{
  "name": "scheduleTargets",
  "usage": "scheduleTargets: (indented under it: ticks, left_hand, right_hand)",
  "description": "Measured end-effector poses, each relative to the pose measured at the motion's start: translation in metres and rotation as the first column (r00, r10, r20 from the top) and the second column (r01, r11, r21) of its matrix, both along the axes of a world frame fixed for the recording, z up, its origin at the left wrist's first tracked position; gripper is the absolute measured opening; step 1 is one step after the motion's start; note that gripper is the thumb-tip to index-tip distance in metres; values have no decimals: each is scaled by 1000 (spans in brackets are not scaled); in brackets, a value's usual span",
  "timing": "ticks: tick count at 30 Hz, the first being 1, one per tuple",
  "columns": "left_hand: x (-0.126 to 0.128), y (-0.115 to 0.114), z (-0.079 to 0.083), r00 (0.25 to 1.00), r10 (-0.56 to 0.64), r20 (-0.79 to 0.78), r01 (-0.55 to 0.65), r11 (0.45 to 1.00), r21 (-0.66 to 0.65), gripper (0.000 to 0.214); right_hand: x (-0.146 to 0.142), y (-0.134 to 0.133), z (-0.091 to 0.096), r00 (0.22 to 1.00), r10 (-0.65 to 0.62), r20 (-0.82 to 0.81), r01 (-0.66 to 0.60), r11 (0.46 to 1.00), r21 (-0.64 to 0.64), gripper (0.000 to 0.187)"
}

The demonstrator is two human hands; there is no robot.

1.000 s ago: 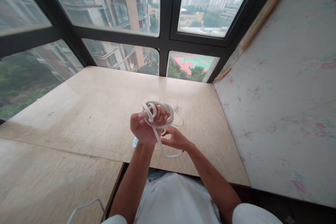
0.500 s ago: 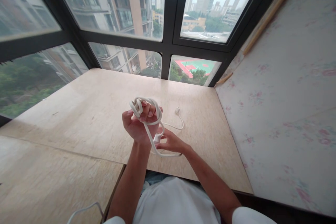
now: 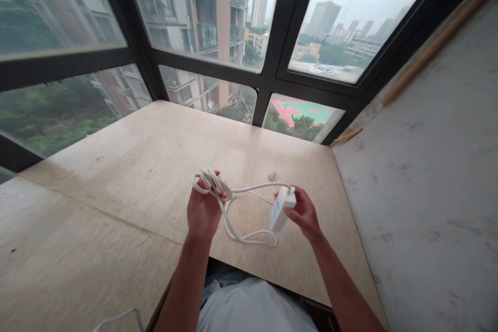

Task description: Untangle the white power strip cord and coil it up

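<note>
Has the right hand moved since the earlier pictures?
Yes, to the right: the right hand, holding the white power strip, is now closer to the floral wall.

Cord coil (image 3: 212, 181) left, power strip (image 3: 281, 209) right

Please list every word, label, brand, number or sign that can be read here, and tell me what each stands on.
No text can be read.
White power strip in the right hand: pale blue patches, too blurred to tell whether they bear print.
White cord and plug: no lettering can be made out.
</note>
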State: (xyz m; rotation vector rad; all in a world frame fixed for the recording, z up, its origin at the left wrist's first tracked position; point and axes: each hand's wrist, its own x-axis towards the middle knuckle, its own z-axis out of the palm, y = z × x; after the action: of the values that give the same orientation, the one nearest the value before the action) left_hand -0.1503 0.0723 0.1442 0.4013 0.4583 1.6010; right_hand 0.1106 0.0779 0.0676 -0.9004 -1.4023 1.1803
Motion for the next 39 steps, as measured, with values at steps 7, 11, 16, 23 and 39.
scheduleTargets:
  ticks: [7,11,16,23,39]
  left_hand:
    - [18,0,-33,991,-126,-54,115,978,-175,34]
    - [26,-1,-44,977,-205,-54,177,929,-326,37]
    - [26,-2,-57,999,-38,3,35,875,-483,24]
    - [28,-8,-63,986,8,-166,-83,890,-449,54]
    - [47,-6,-60,985,-126,-114,81,939,-335,65]
  right_hand:
    - [62,-6,37,959,-242,149,237,970,51,52]
    - [77,-9,47,899,-240,366,272,961,-38,57]
    - [80,-16,48,872,-109,477,216,960,-177,64]
    - [79,-17,39,877,-11,481,154,954,-258,66]
    - [43,-22,11,682,288,672,-160,956,-247,58]
